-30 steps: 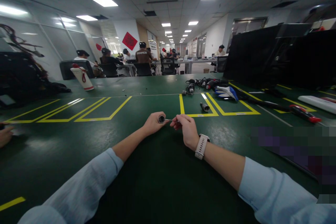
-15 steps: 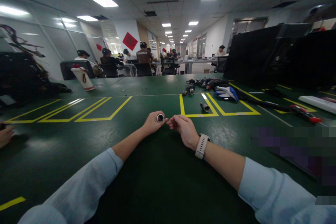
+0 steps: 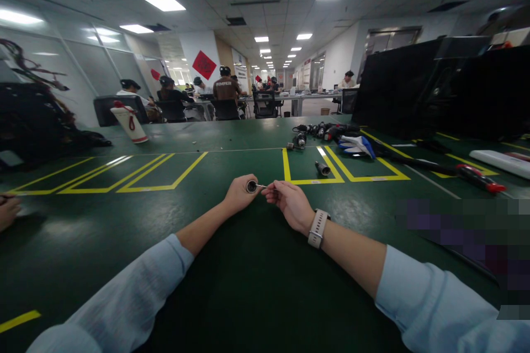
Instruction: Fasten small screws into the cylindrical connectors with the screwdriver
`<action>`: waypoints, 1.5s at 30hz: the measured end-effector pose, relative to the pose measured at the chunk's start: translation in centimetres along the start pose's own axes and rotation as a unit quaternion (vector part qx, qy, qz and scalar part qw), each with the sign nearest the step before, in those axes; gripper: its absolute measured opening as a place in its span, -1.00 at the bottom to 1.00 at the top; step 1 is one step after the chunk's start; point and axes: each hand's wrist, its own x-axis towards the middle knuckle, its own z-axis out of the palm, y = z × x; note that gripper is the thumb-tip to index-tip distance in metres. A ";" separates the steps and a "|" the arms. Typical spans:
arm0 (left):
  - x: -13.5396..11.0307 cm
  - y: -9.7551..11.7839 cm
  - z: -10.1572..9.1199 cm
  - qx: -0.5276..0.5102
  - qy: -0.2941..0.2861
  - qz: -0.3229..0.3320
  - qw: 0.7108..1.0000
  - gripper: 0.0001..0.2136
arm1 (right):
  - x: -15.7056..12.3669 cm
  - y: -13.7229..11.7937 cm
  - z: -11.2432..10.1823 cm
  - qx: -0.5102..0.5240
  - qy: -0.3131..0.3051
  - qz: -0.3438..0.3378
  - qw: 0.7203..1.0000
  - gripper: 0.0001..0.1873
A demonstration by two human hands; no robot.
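My left hand [image 3: 238, 196] is closed around a round metal connector [image 3: 250, 186], its dark open end facing me. In my right hand [image 3: 290, 201] the thumb and fingers pinch a thin metal rod-like tool [image 3: 261, 186]; its exact kind is too small to tell. The tool's tip reaches the rim of the connector's open face. Both hands are close together above the green table [image 3: 248, 265]. Beyond my right hand, a dark metal connector piece [image 3: 322, 169] lies on its side inside a yellow taped box.
Farther back lie several cabled connectors [image 3: 318, 131], a white-and-blue glove [image 3: 356, 146] and a red-black handled tool [image 3: 480, 176]. A white cup-like container [image 3: 130, 123] stands back left. Another person's hand [image 3: 8, 210] shows at the left edge. Dark monitors [image 3: 397, 85] stand at right.
The connector in my left hand has turned slightly, and the thin tool's tip now shows across its rim. My right hand has hardly moved.
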 end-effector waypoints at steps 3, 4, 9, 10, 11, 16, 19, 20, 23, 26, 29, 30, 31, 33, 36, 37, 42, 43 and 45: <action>0.1 0.0 0.2 -0.058 0.000 -0.015 0.998 -0.83 | 0.4 0.0 -0.4 0.027 0.001 0.022 0.999 -0.84; 0.1 0.0 0.2 -0.076 0.002 -0.021 0.997 -0.82 | 0.5 0.0 -0.4 0.029 0.003 0.024 0.999 -0.84; 0.1 0.2 0.2 -0.101 0.006 -0.029 0.994 -0.80 | 0.3 -0.1 -0.3 0.011 0.004 0.008 1.000 -0.83; 0.1 0.2 0.2 -0.091 0.005 -0.028 0.995 -0.80 | 0.3 -0.1 -0.2 0.000 0.007 -0.003 1.000 -0.83; 0.1 0.3 0.2 -0.076 0.006 -0.028 0.997 -0.80 | 0.2 -0.1 -0.2 -0.014 0.010 -0.018 1.000 -0.82; 0.0 0.5 0.1 -0.001 -0.002 -0.023 1.000 -0.79 | -0.1 0.4 0.0 -0.090 0.024 -0.088 0.992 -0.79; 0.0 0.5 0.0 -0.004 -0.014 -0.017 1.000 -0.78 | 0.0 0.5 -0.1 -0.092 0.023 -0.080 0.992 -0.78; 0.0 0.5 0.0 -0.013 -0.013 -0.016 1.000 -0.78 | 0.0 0.5 -0.1 -0.085 0.026 -0.072 0.993 -0.78; 0.1 0.3 0.1 -0.056 -0.003 -0.019 0.998 -0.77 | 0.0 0.2 -0.1 -0.055 0.032 -0.044 0.997 -0.80; 0.0 0.1 0.2 -0.096 0.004 -0.031 0.995 -0.75 | -0.1 -0.1 -0.1 -0.024 0.034 -0.023 0.999 -0.82; 0.0 0.1 0.2 -0.123 0.006 -0.041 0.991 -0.75 | -0.1 -0.3 -0.1 -0.004 0.046 -0.017 0.999 -0.81; 0.0 0.2 0.2 -0.129 0.005 -0.041 0.991 -0.75 | -0.1 -0.3 -0.2 0.000 0.052 -0.020 0.998 -0.81; 0.0 0.3 0.1 -0.134 0.002 -0.040 0.990 -0.75 | -0.1 -0.3 -0.2 0.003 0.056 -0.023 0.998 -0.81; 0.0 0.5 0.0 -0.138 -0.004 -0.037 0.990 -0.76 | -0.1 -0.3 -0.4 0.004 0.062 -0.030 0.998 -0.80; 0.0 0.7 -0.2 -0.143 -0.013 -0.037 0.989 -0.76 | -0.1 -0.3 -0.4 -0.001 0.059 -0.034 0.998 -0.79; 0.0 0.8 -0.2 -0.145 -0.015 -0.038 0.989 -0.76 | -0.2 -0.3 -0.4 -0.003 0.057 -0.034 0.998 -0.78; 0.0 0.6 0.0 -0.134 -0.020 -0.034 0.990 -0.73 | -0.1 -0.2 -0.3 -0.005 0.059 -0.043 0.997 -0.79; 0.0 0.6 0.1 -0.129 -0.018 -0.033 0.991 -0.73 | -0.1 -0.1 -0.3 -0.005 0.060 -0.048 0.997 -0.79; 0.0 0.5 0.2 -0.126 -0.013 -0.030 0.991 -0.72 | 0.0 0.0 -0.3 -0.008 0.059 -0.058 0.997 -0.79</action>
